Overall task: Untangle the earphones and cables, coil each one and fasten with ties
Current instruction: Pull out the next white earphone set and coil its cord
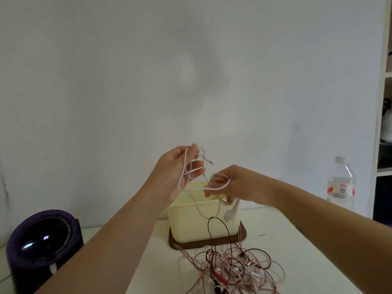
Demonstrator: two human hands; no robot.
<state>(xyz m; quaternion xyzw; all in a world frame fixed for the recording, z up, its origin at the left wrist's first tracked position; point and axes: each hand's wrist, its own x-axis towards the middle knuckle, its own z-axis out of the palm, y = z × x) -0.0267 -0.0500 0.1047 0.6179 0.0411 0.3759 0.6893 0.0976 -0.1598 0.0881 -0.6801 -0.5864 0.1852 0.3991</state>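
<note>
Both hands are raised above the table with a white earphone cable (pixel 192 189) strung between them. My left hand (pixel 180 168) holds loops of the cable in its curled fingers, and the jack end (pixel 210 162) sticks out to the right. My right hand (pixel 227 183) pinches more loops, and a white earbud (pixel 230 214) hangs below it. A strand runs down to a tangled heap of pink, dark red and white cables (pixel 231 270) on the white table (pixel 307 251).
A cream box (pixel 191 221) stands on a brown tray (pixel 242 235) just behind the heap. A purple and black round device (pixel 42 240) sits at the left. A clear water bottle (pixel 341 185) stands at the right, before a white shelf unit (pixel 384 102).
</note>
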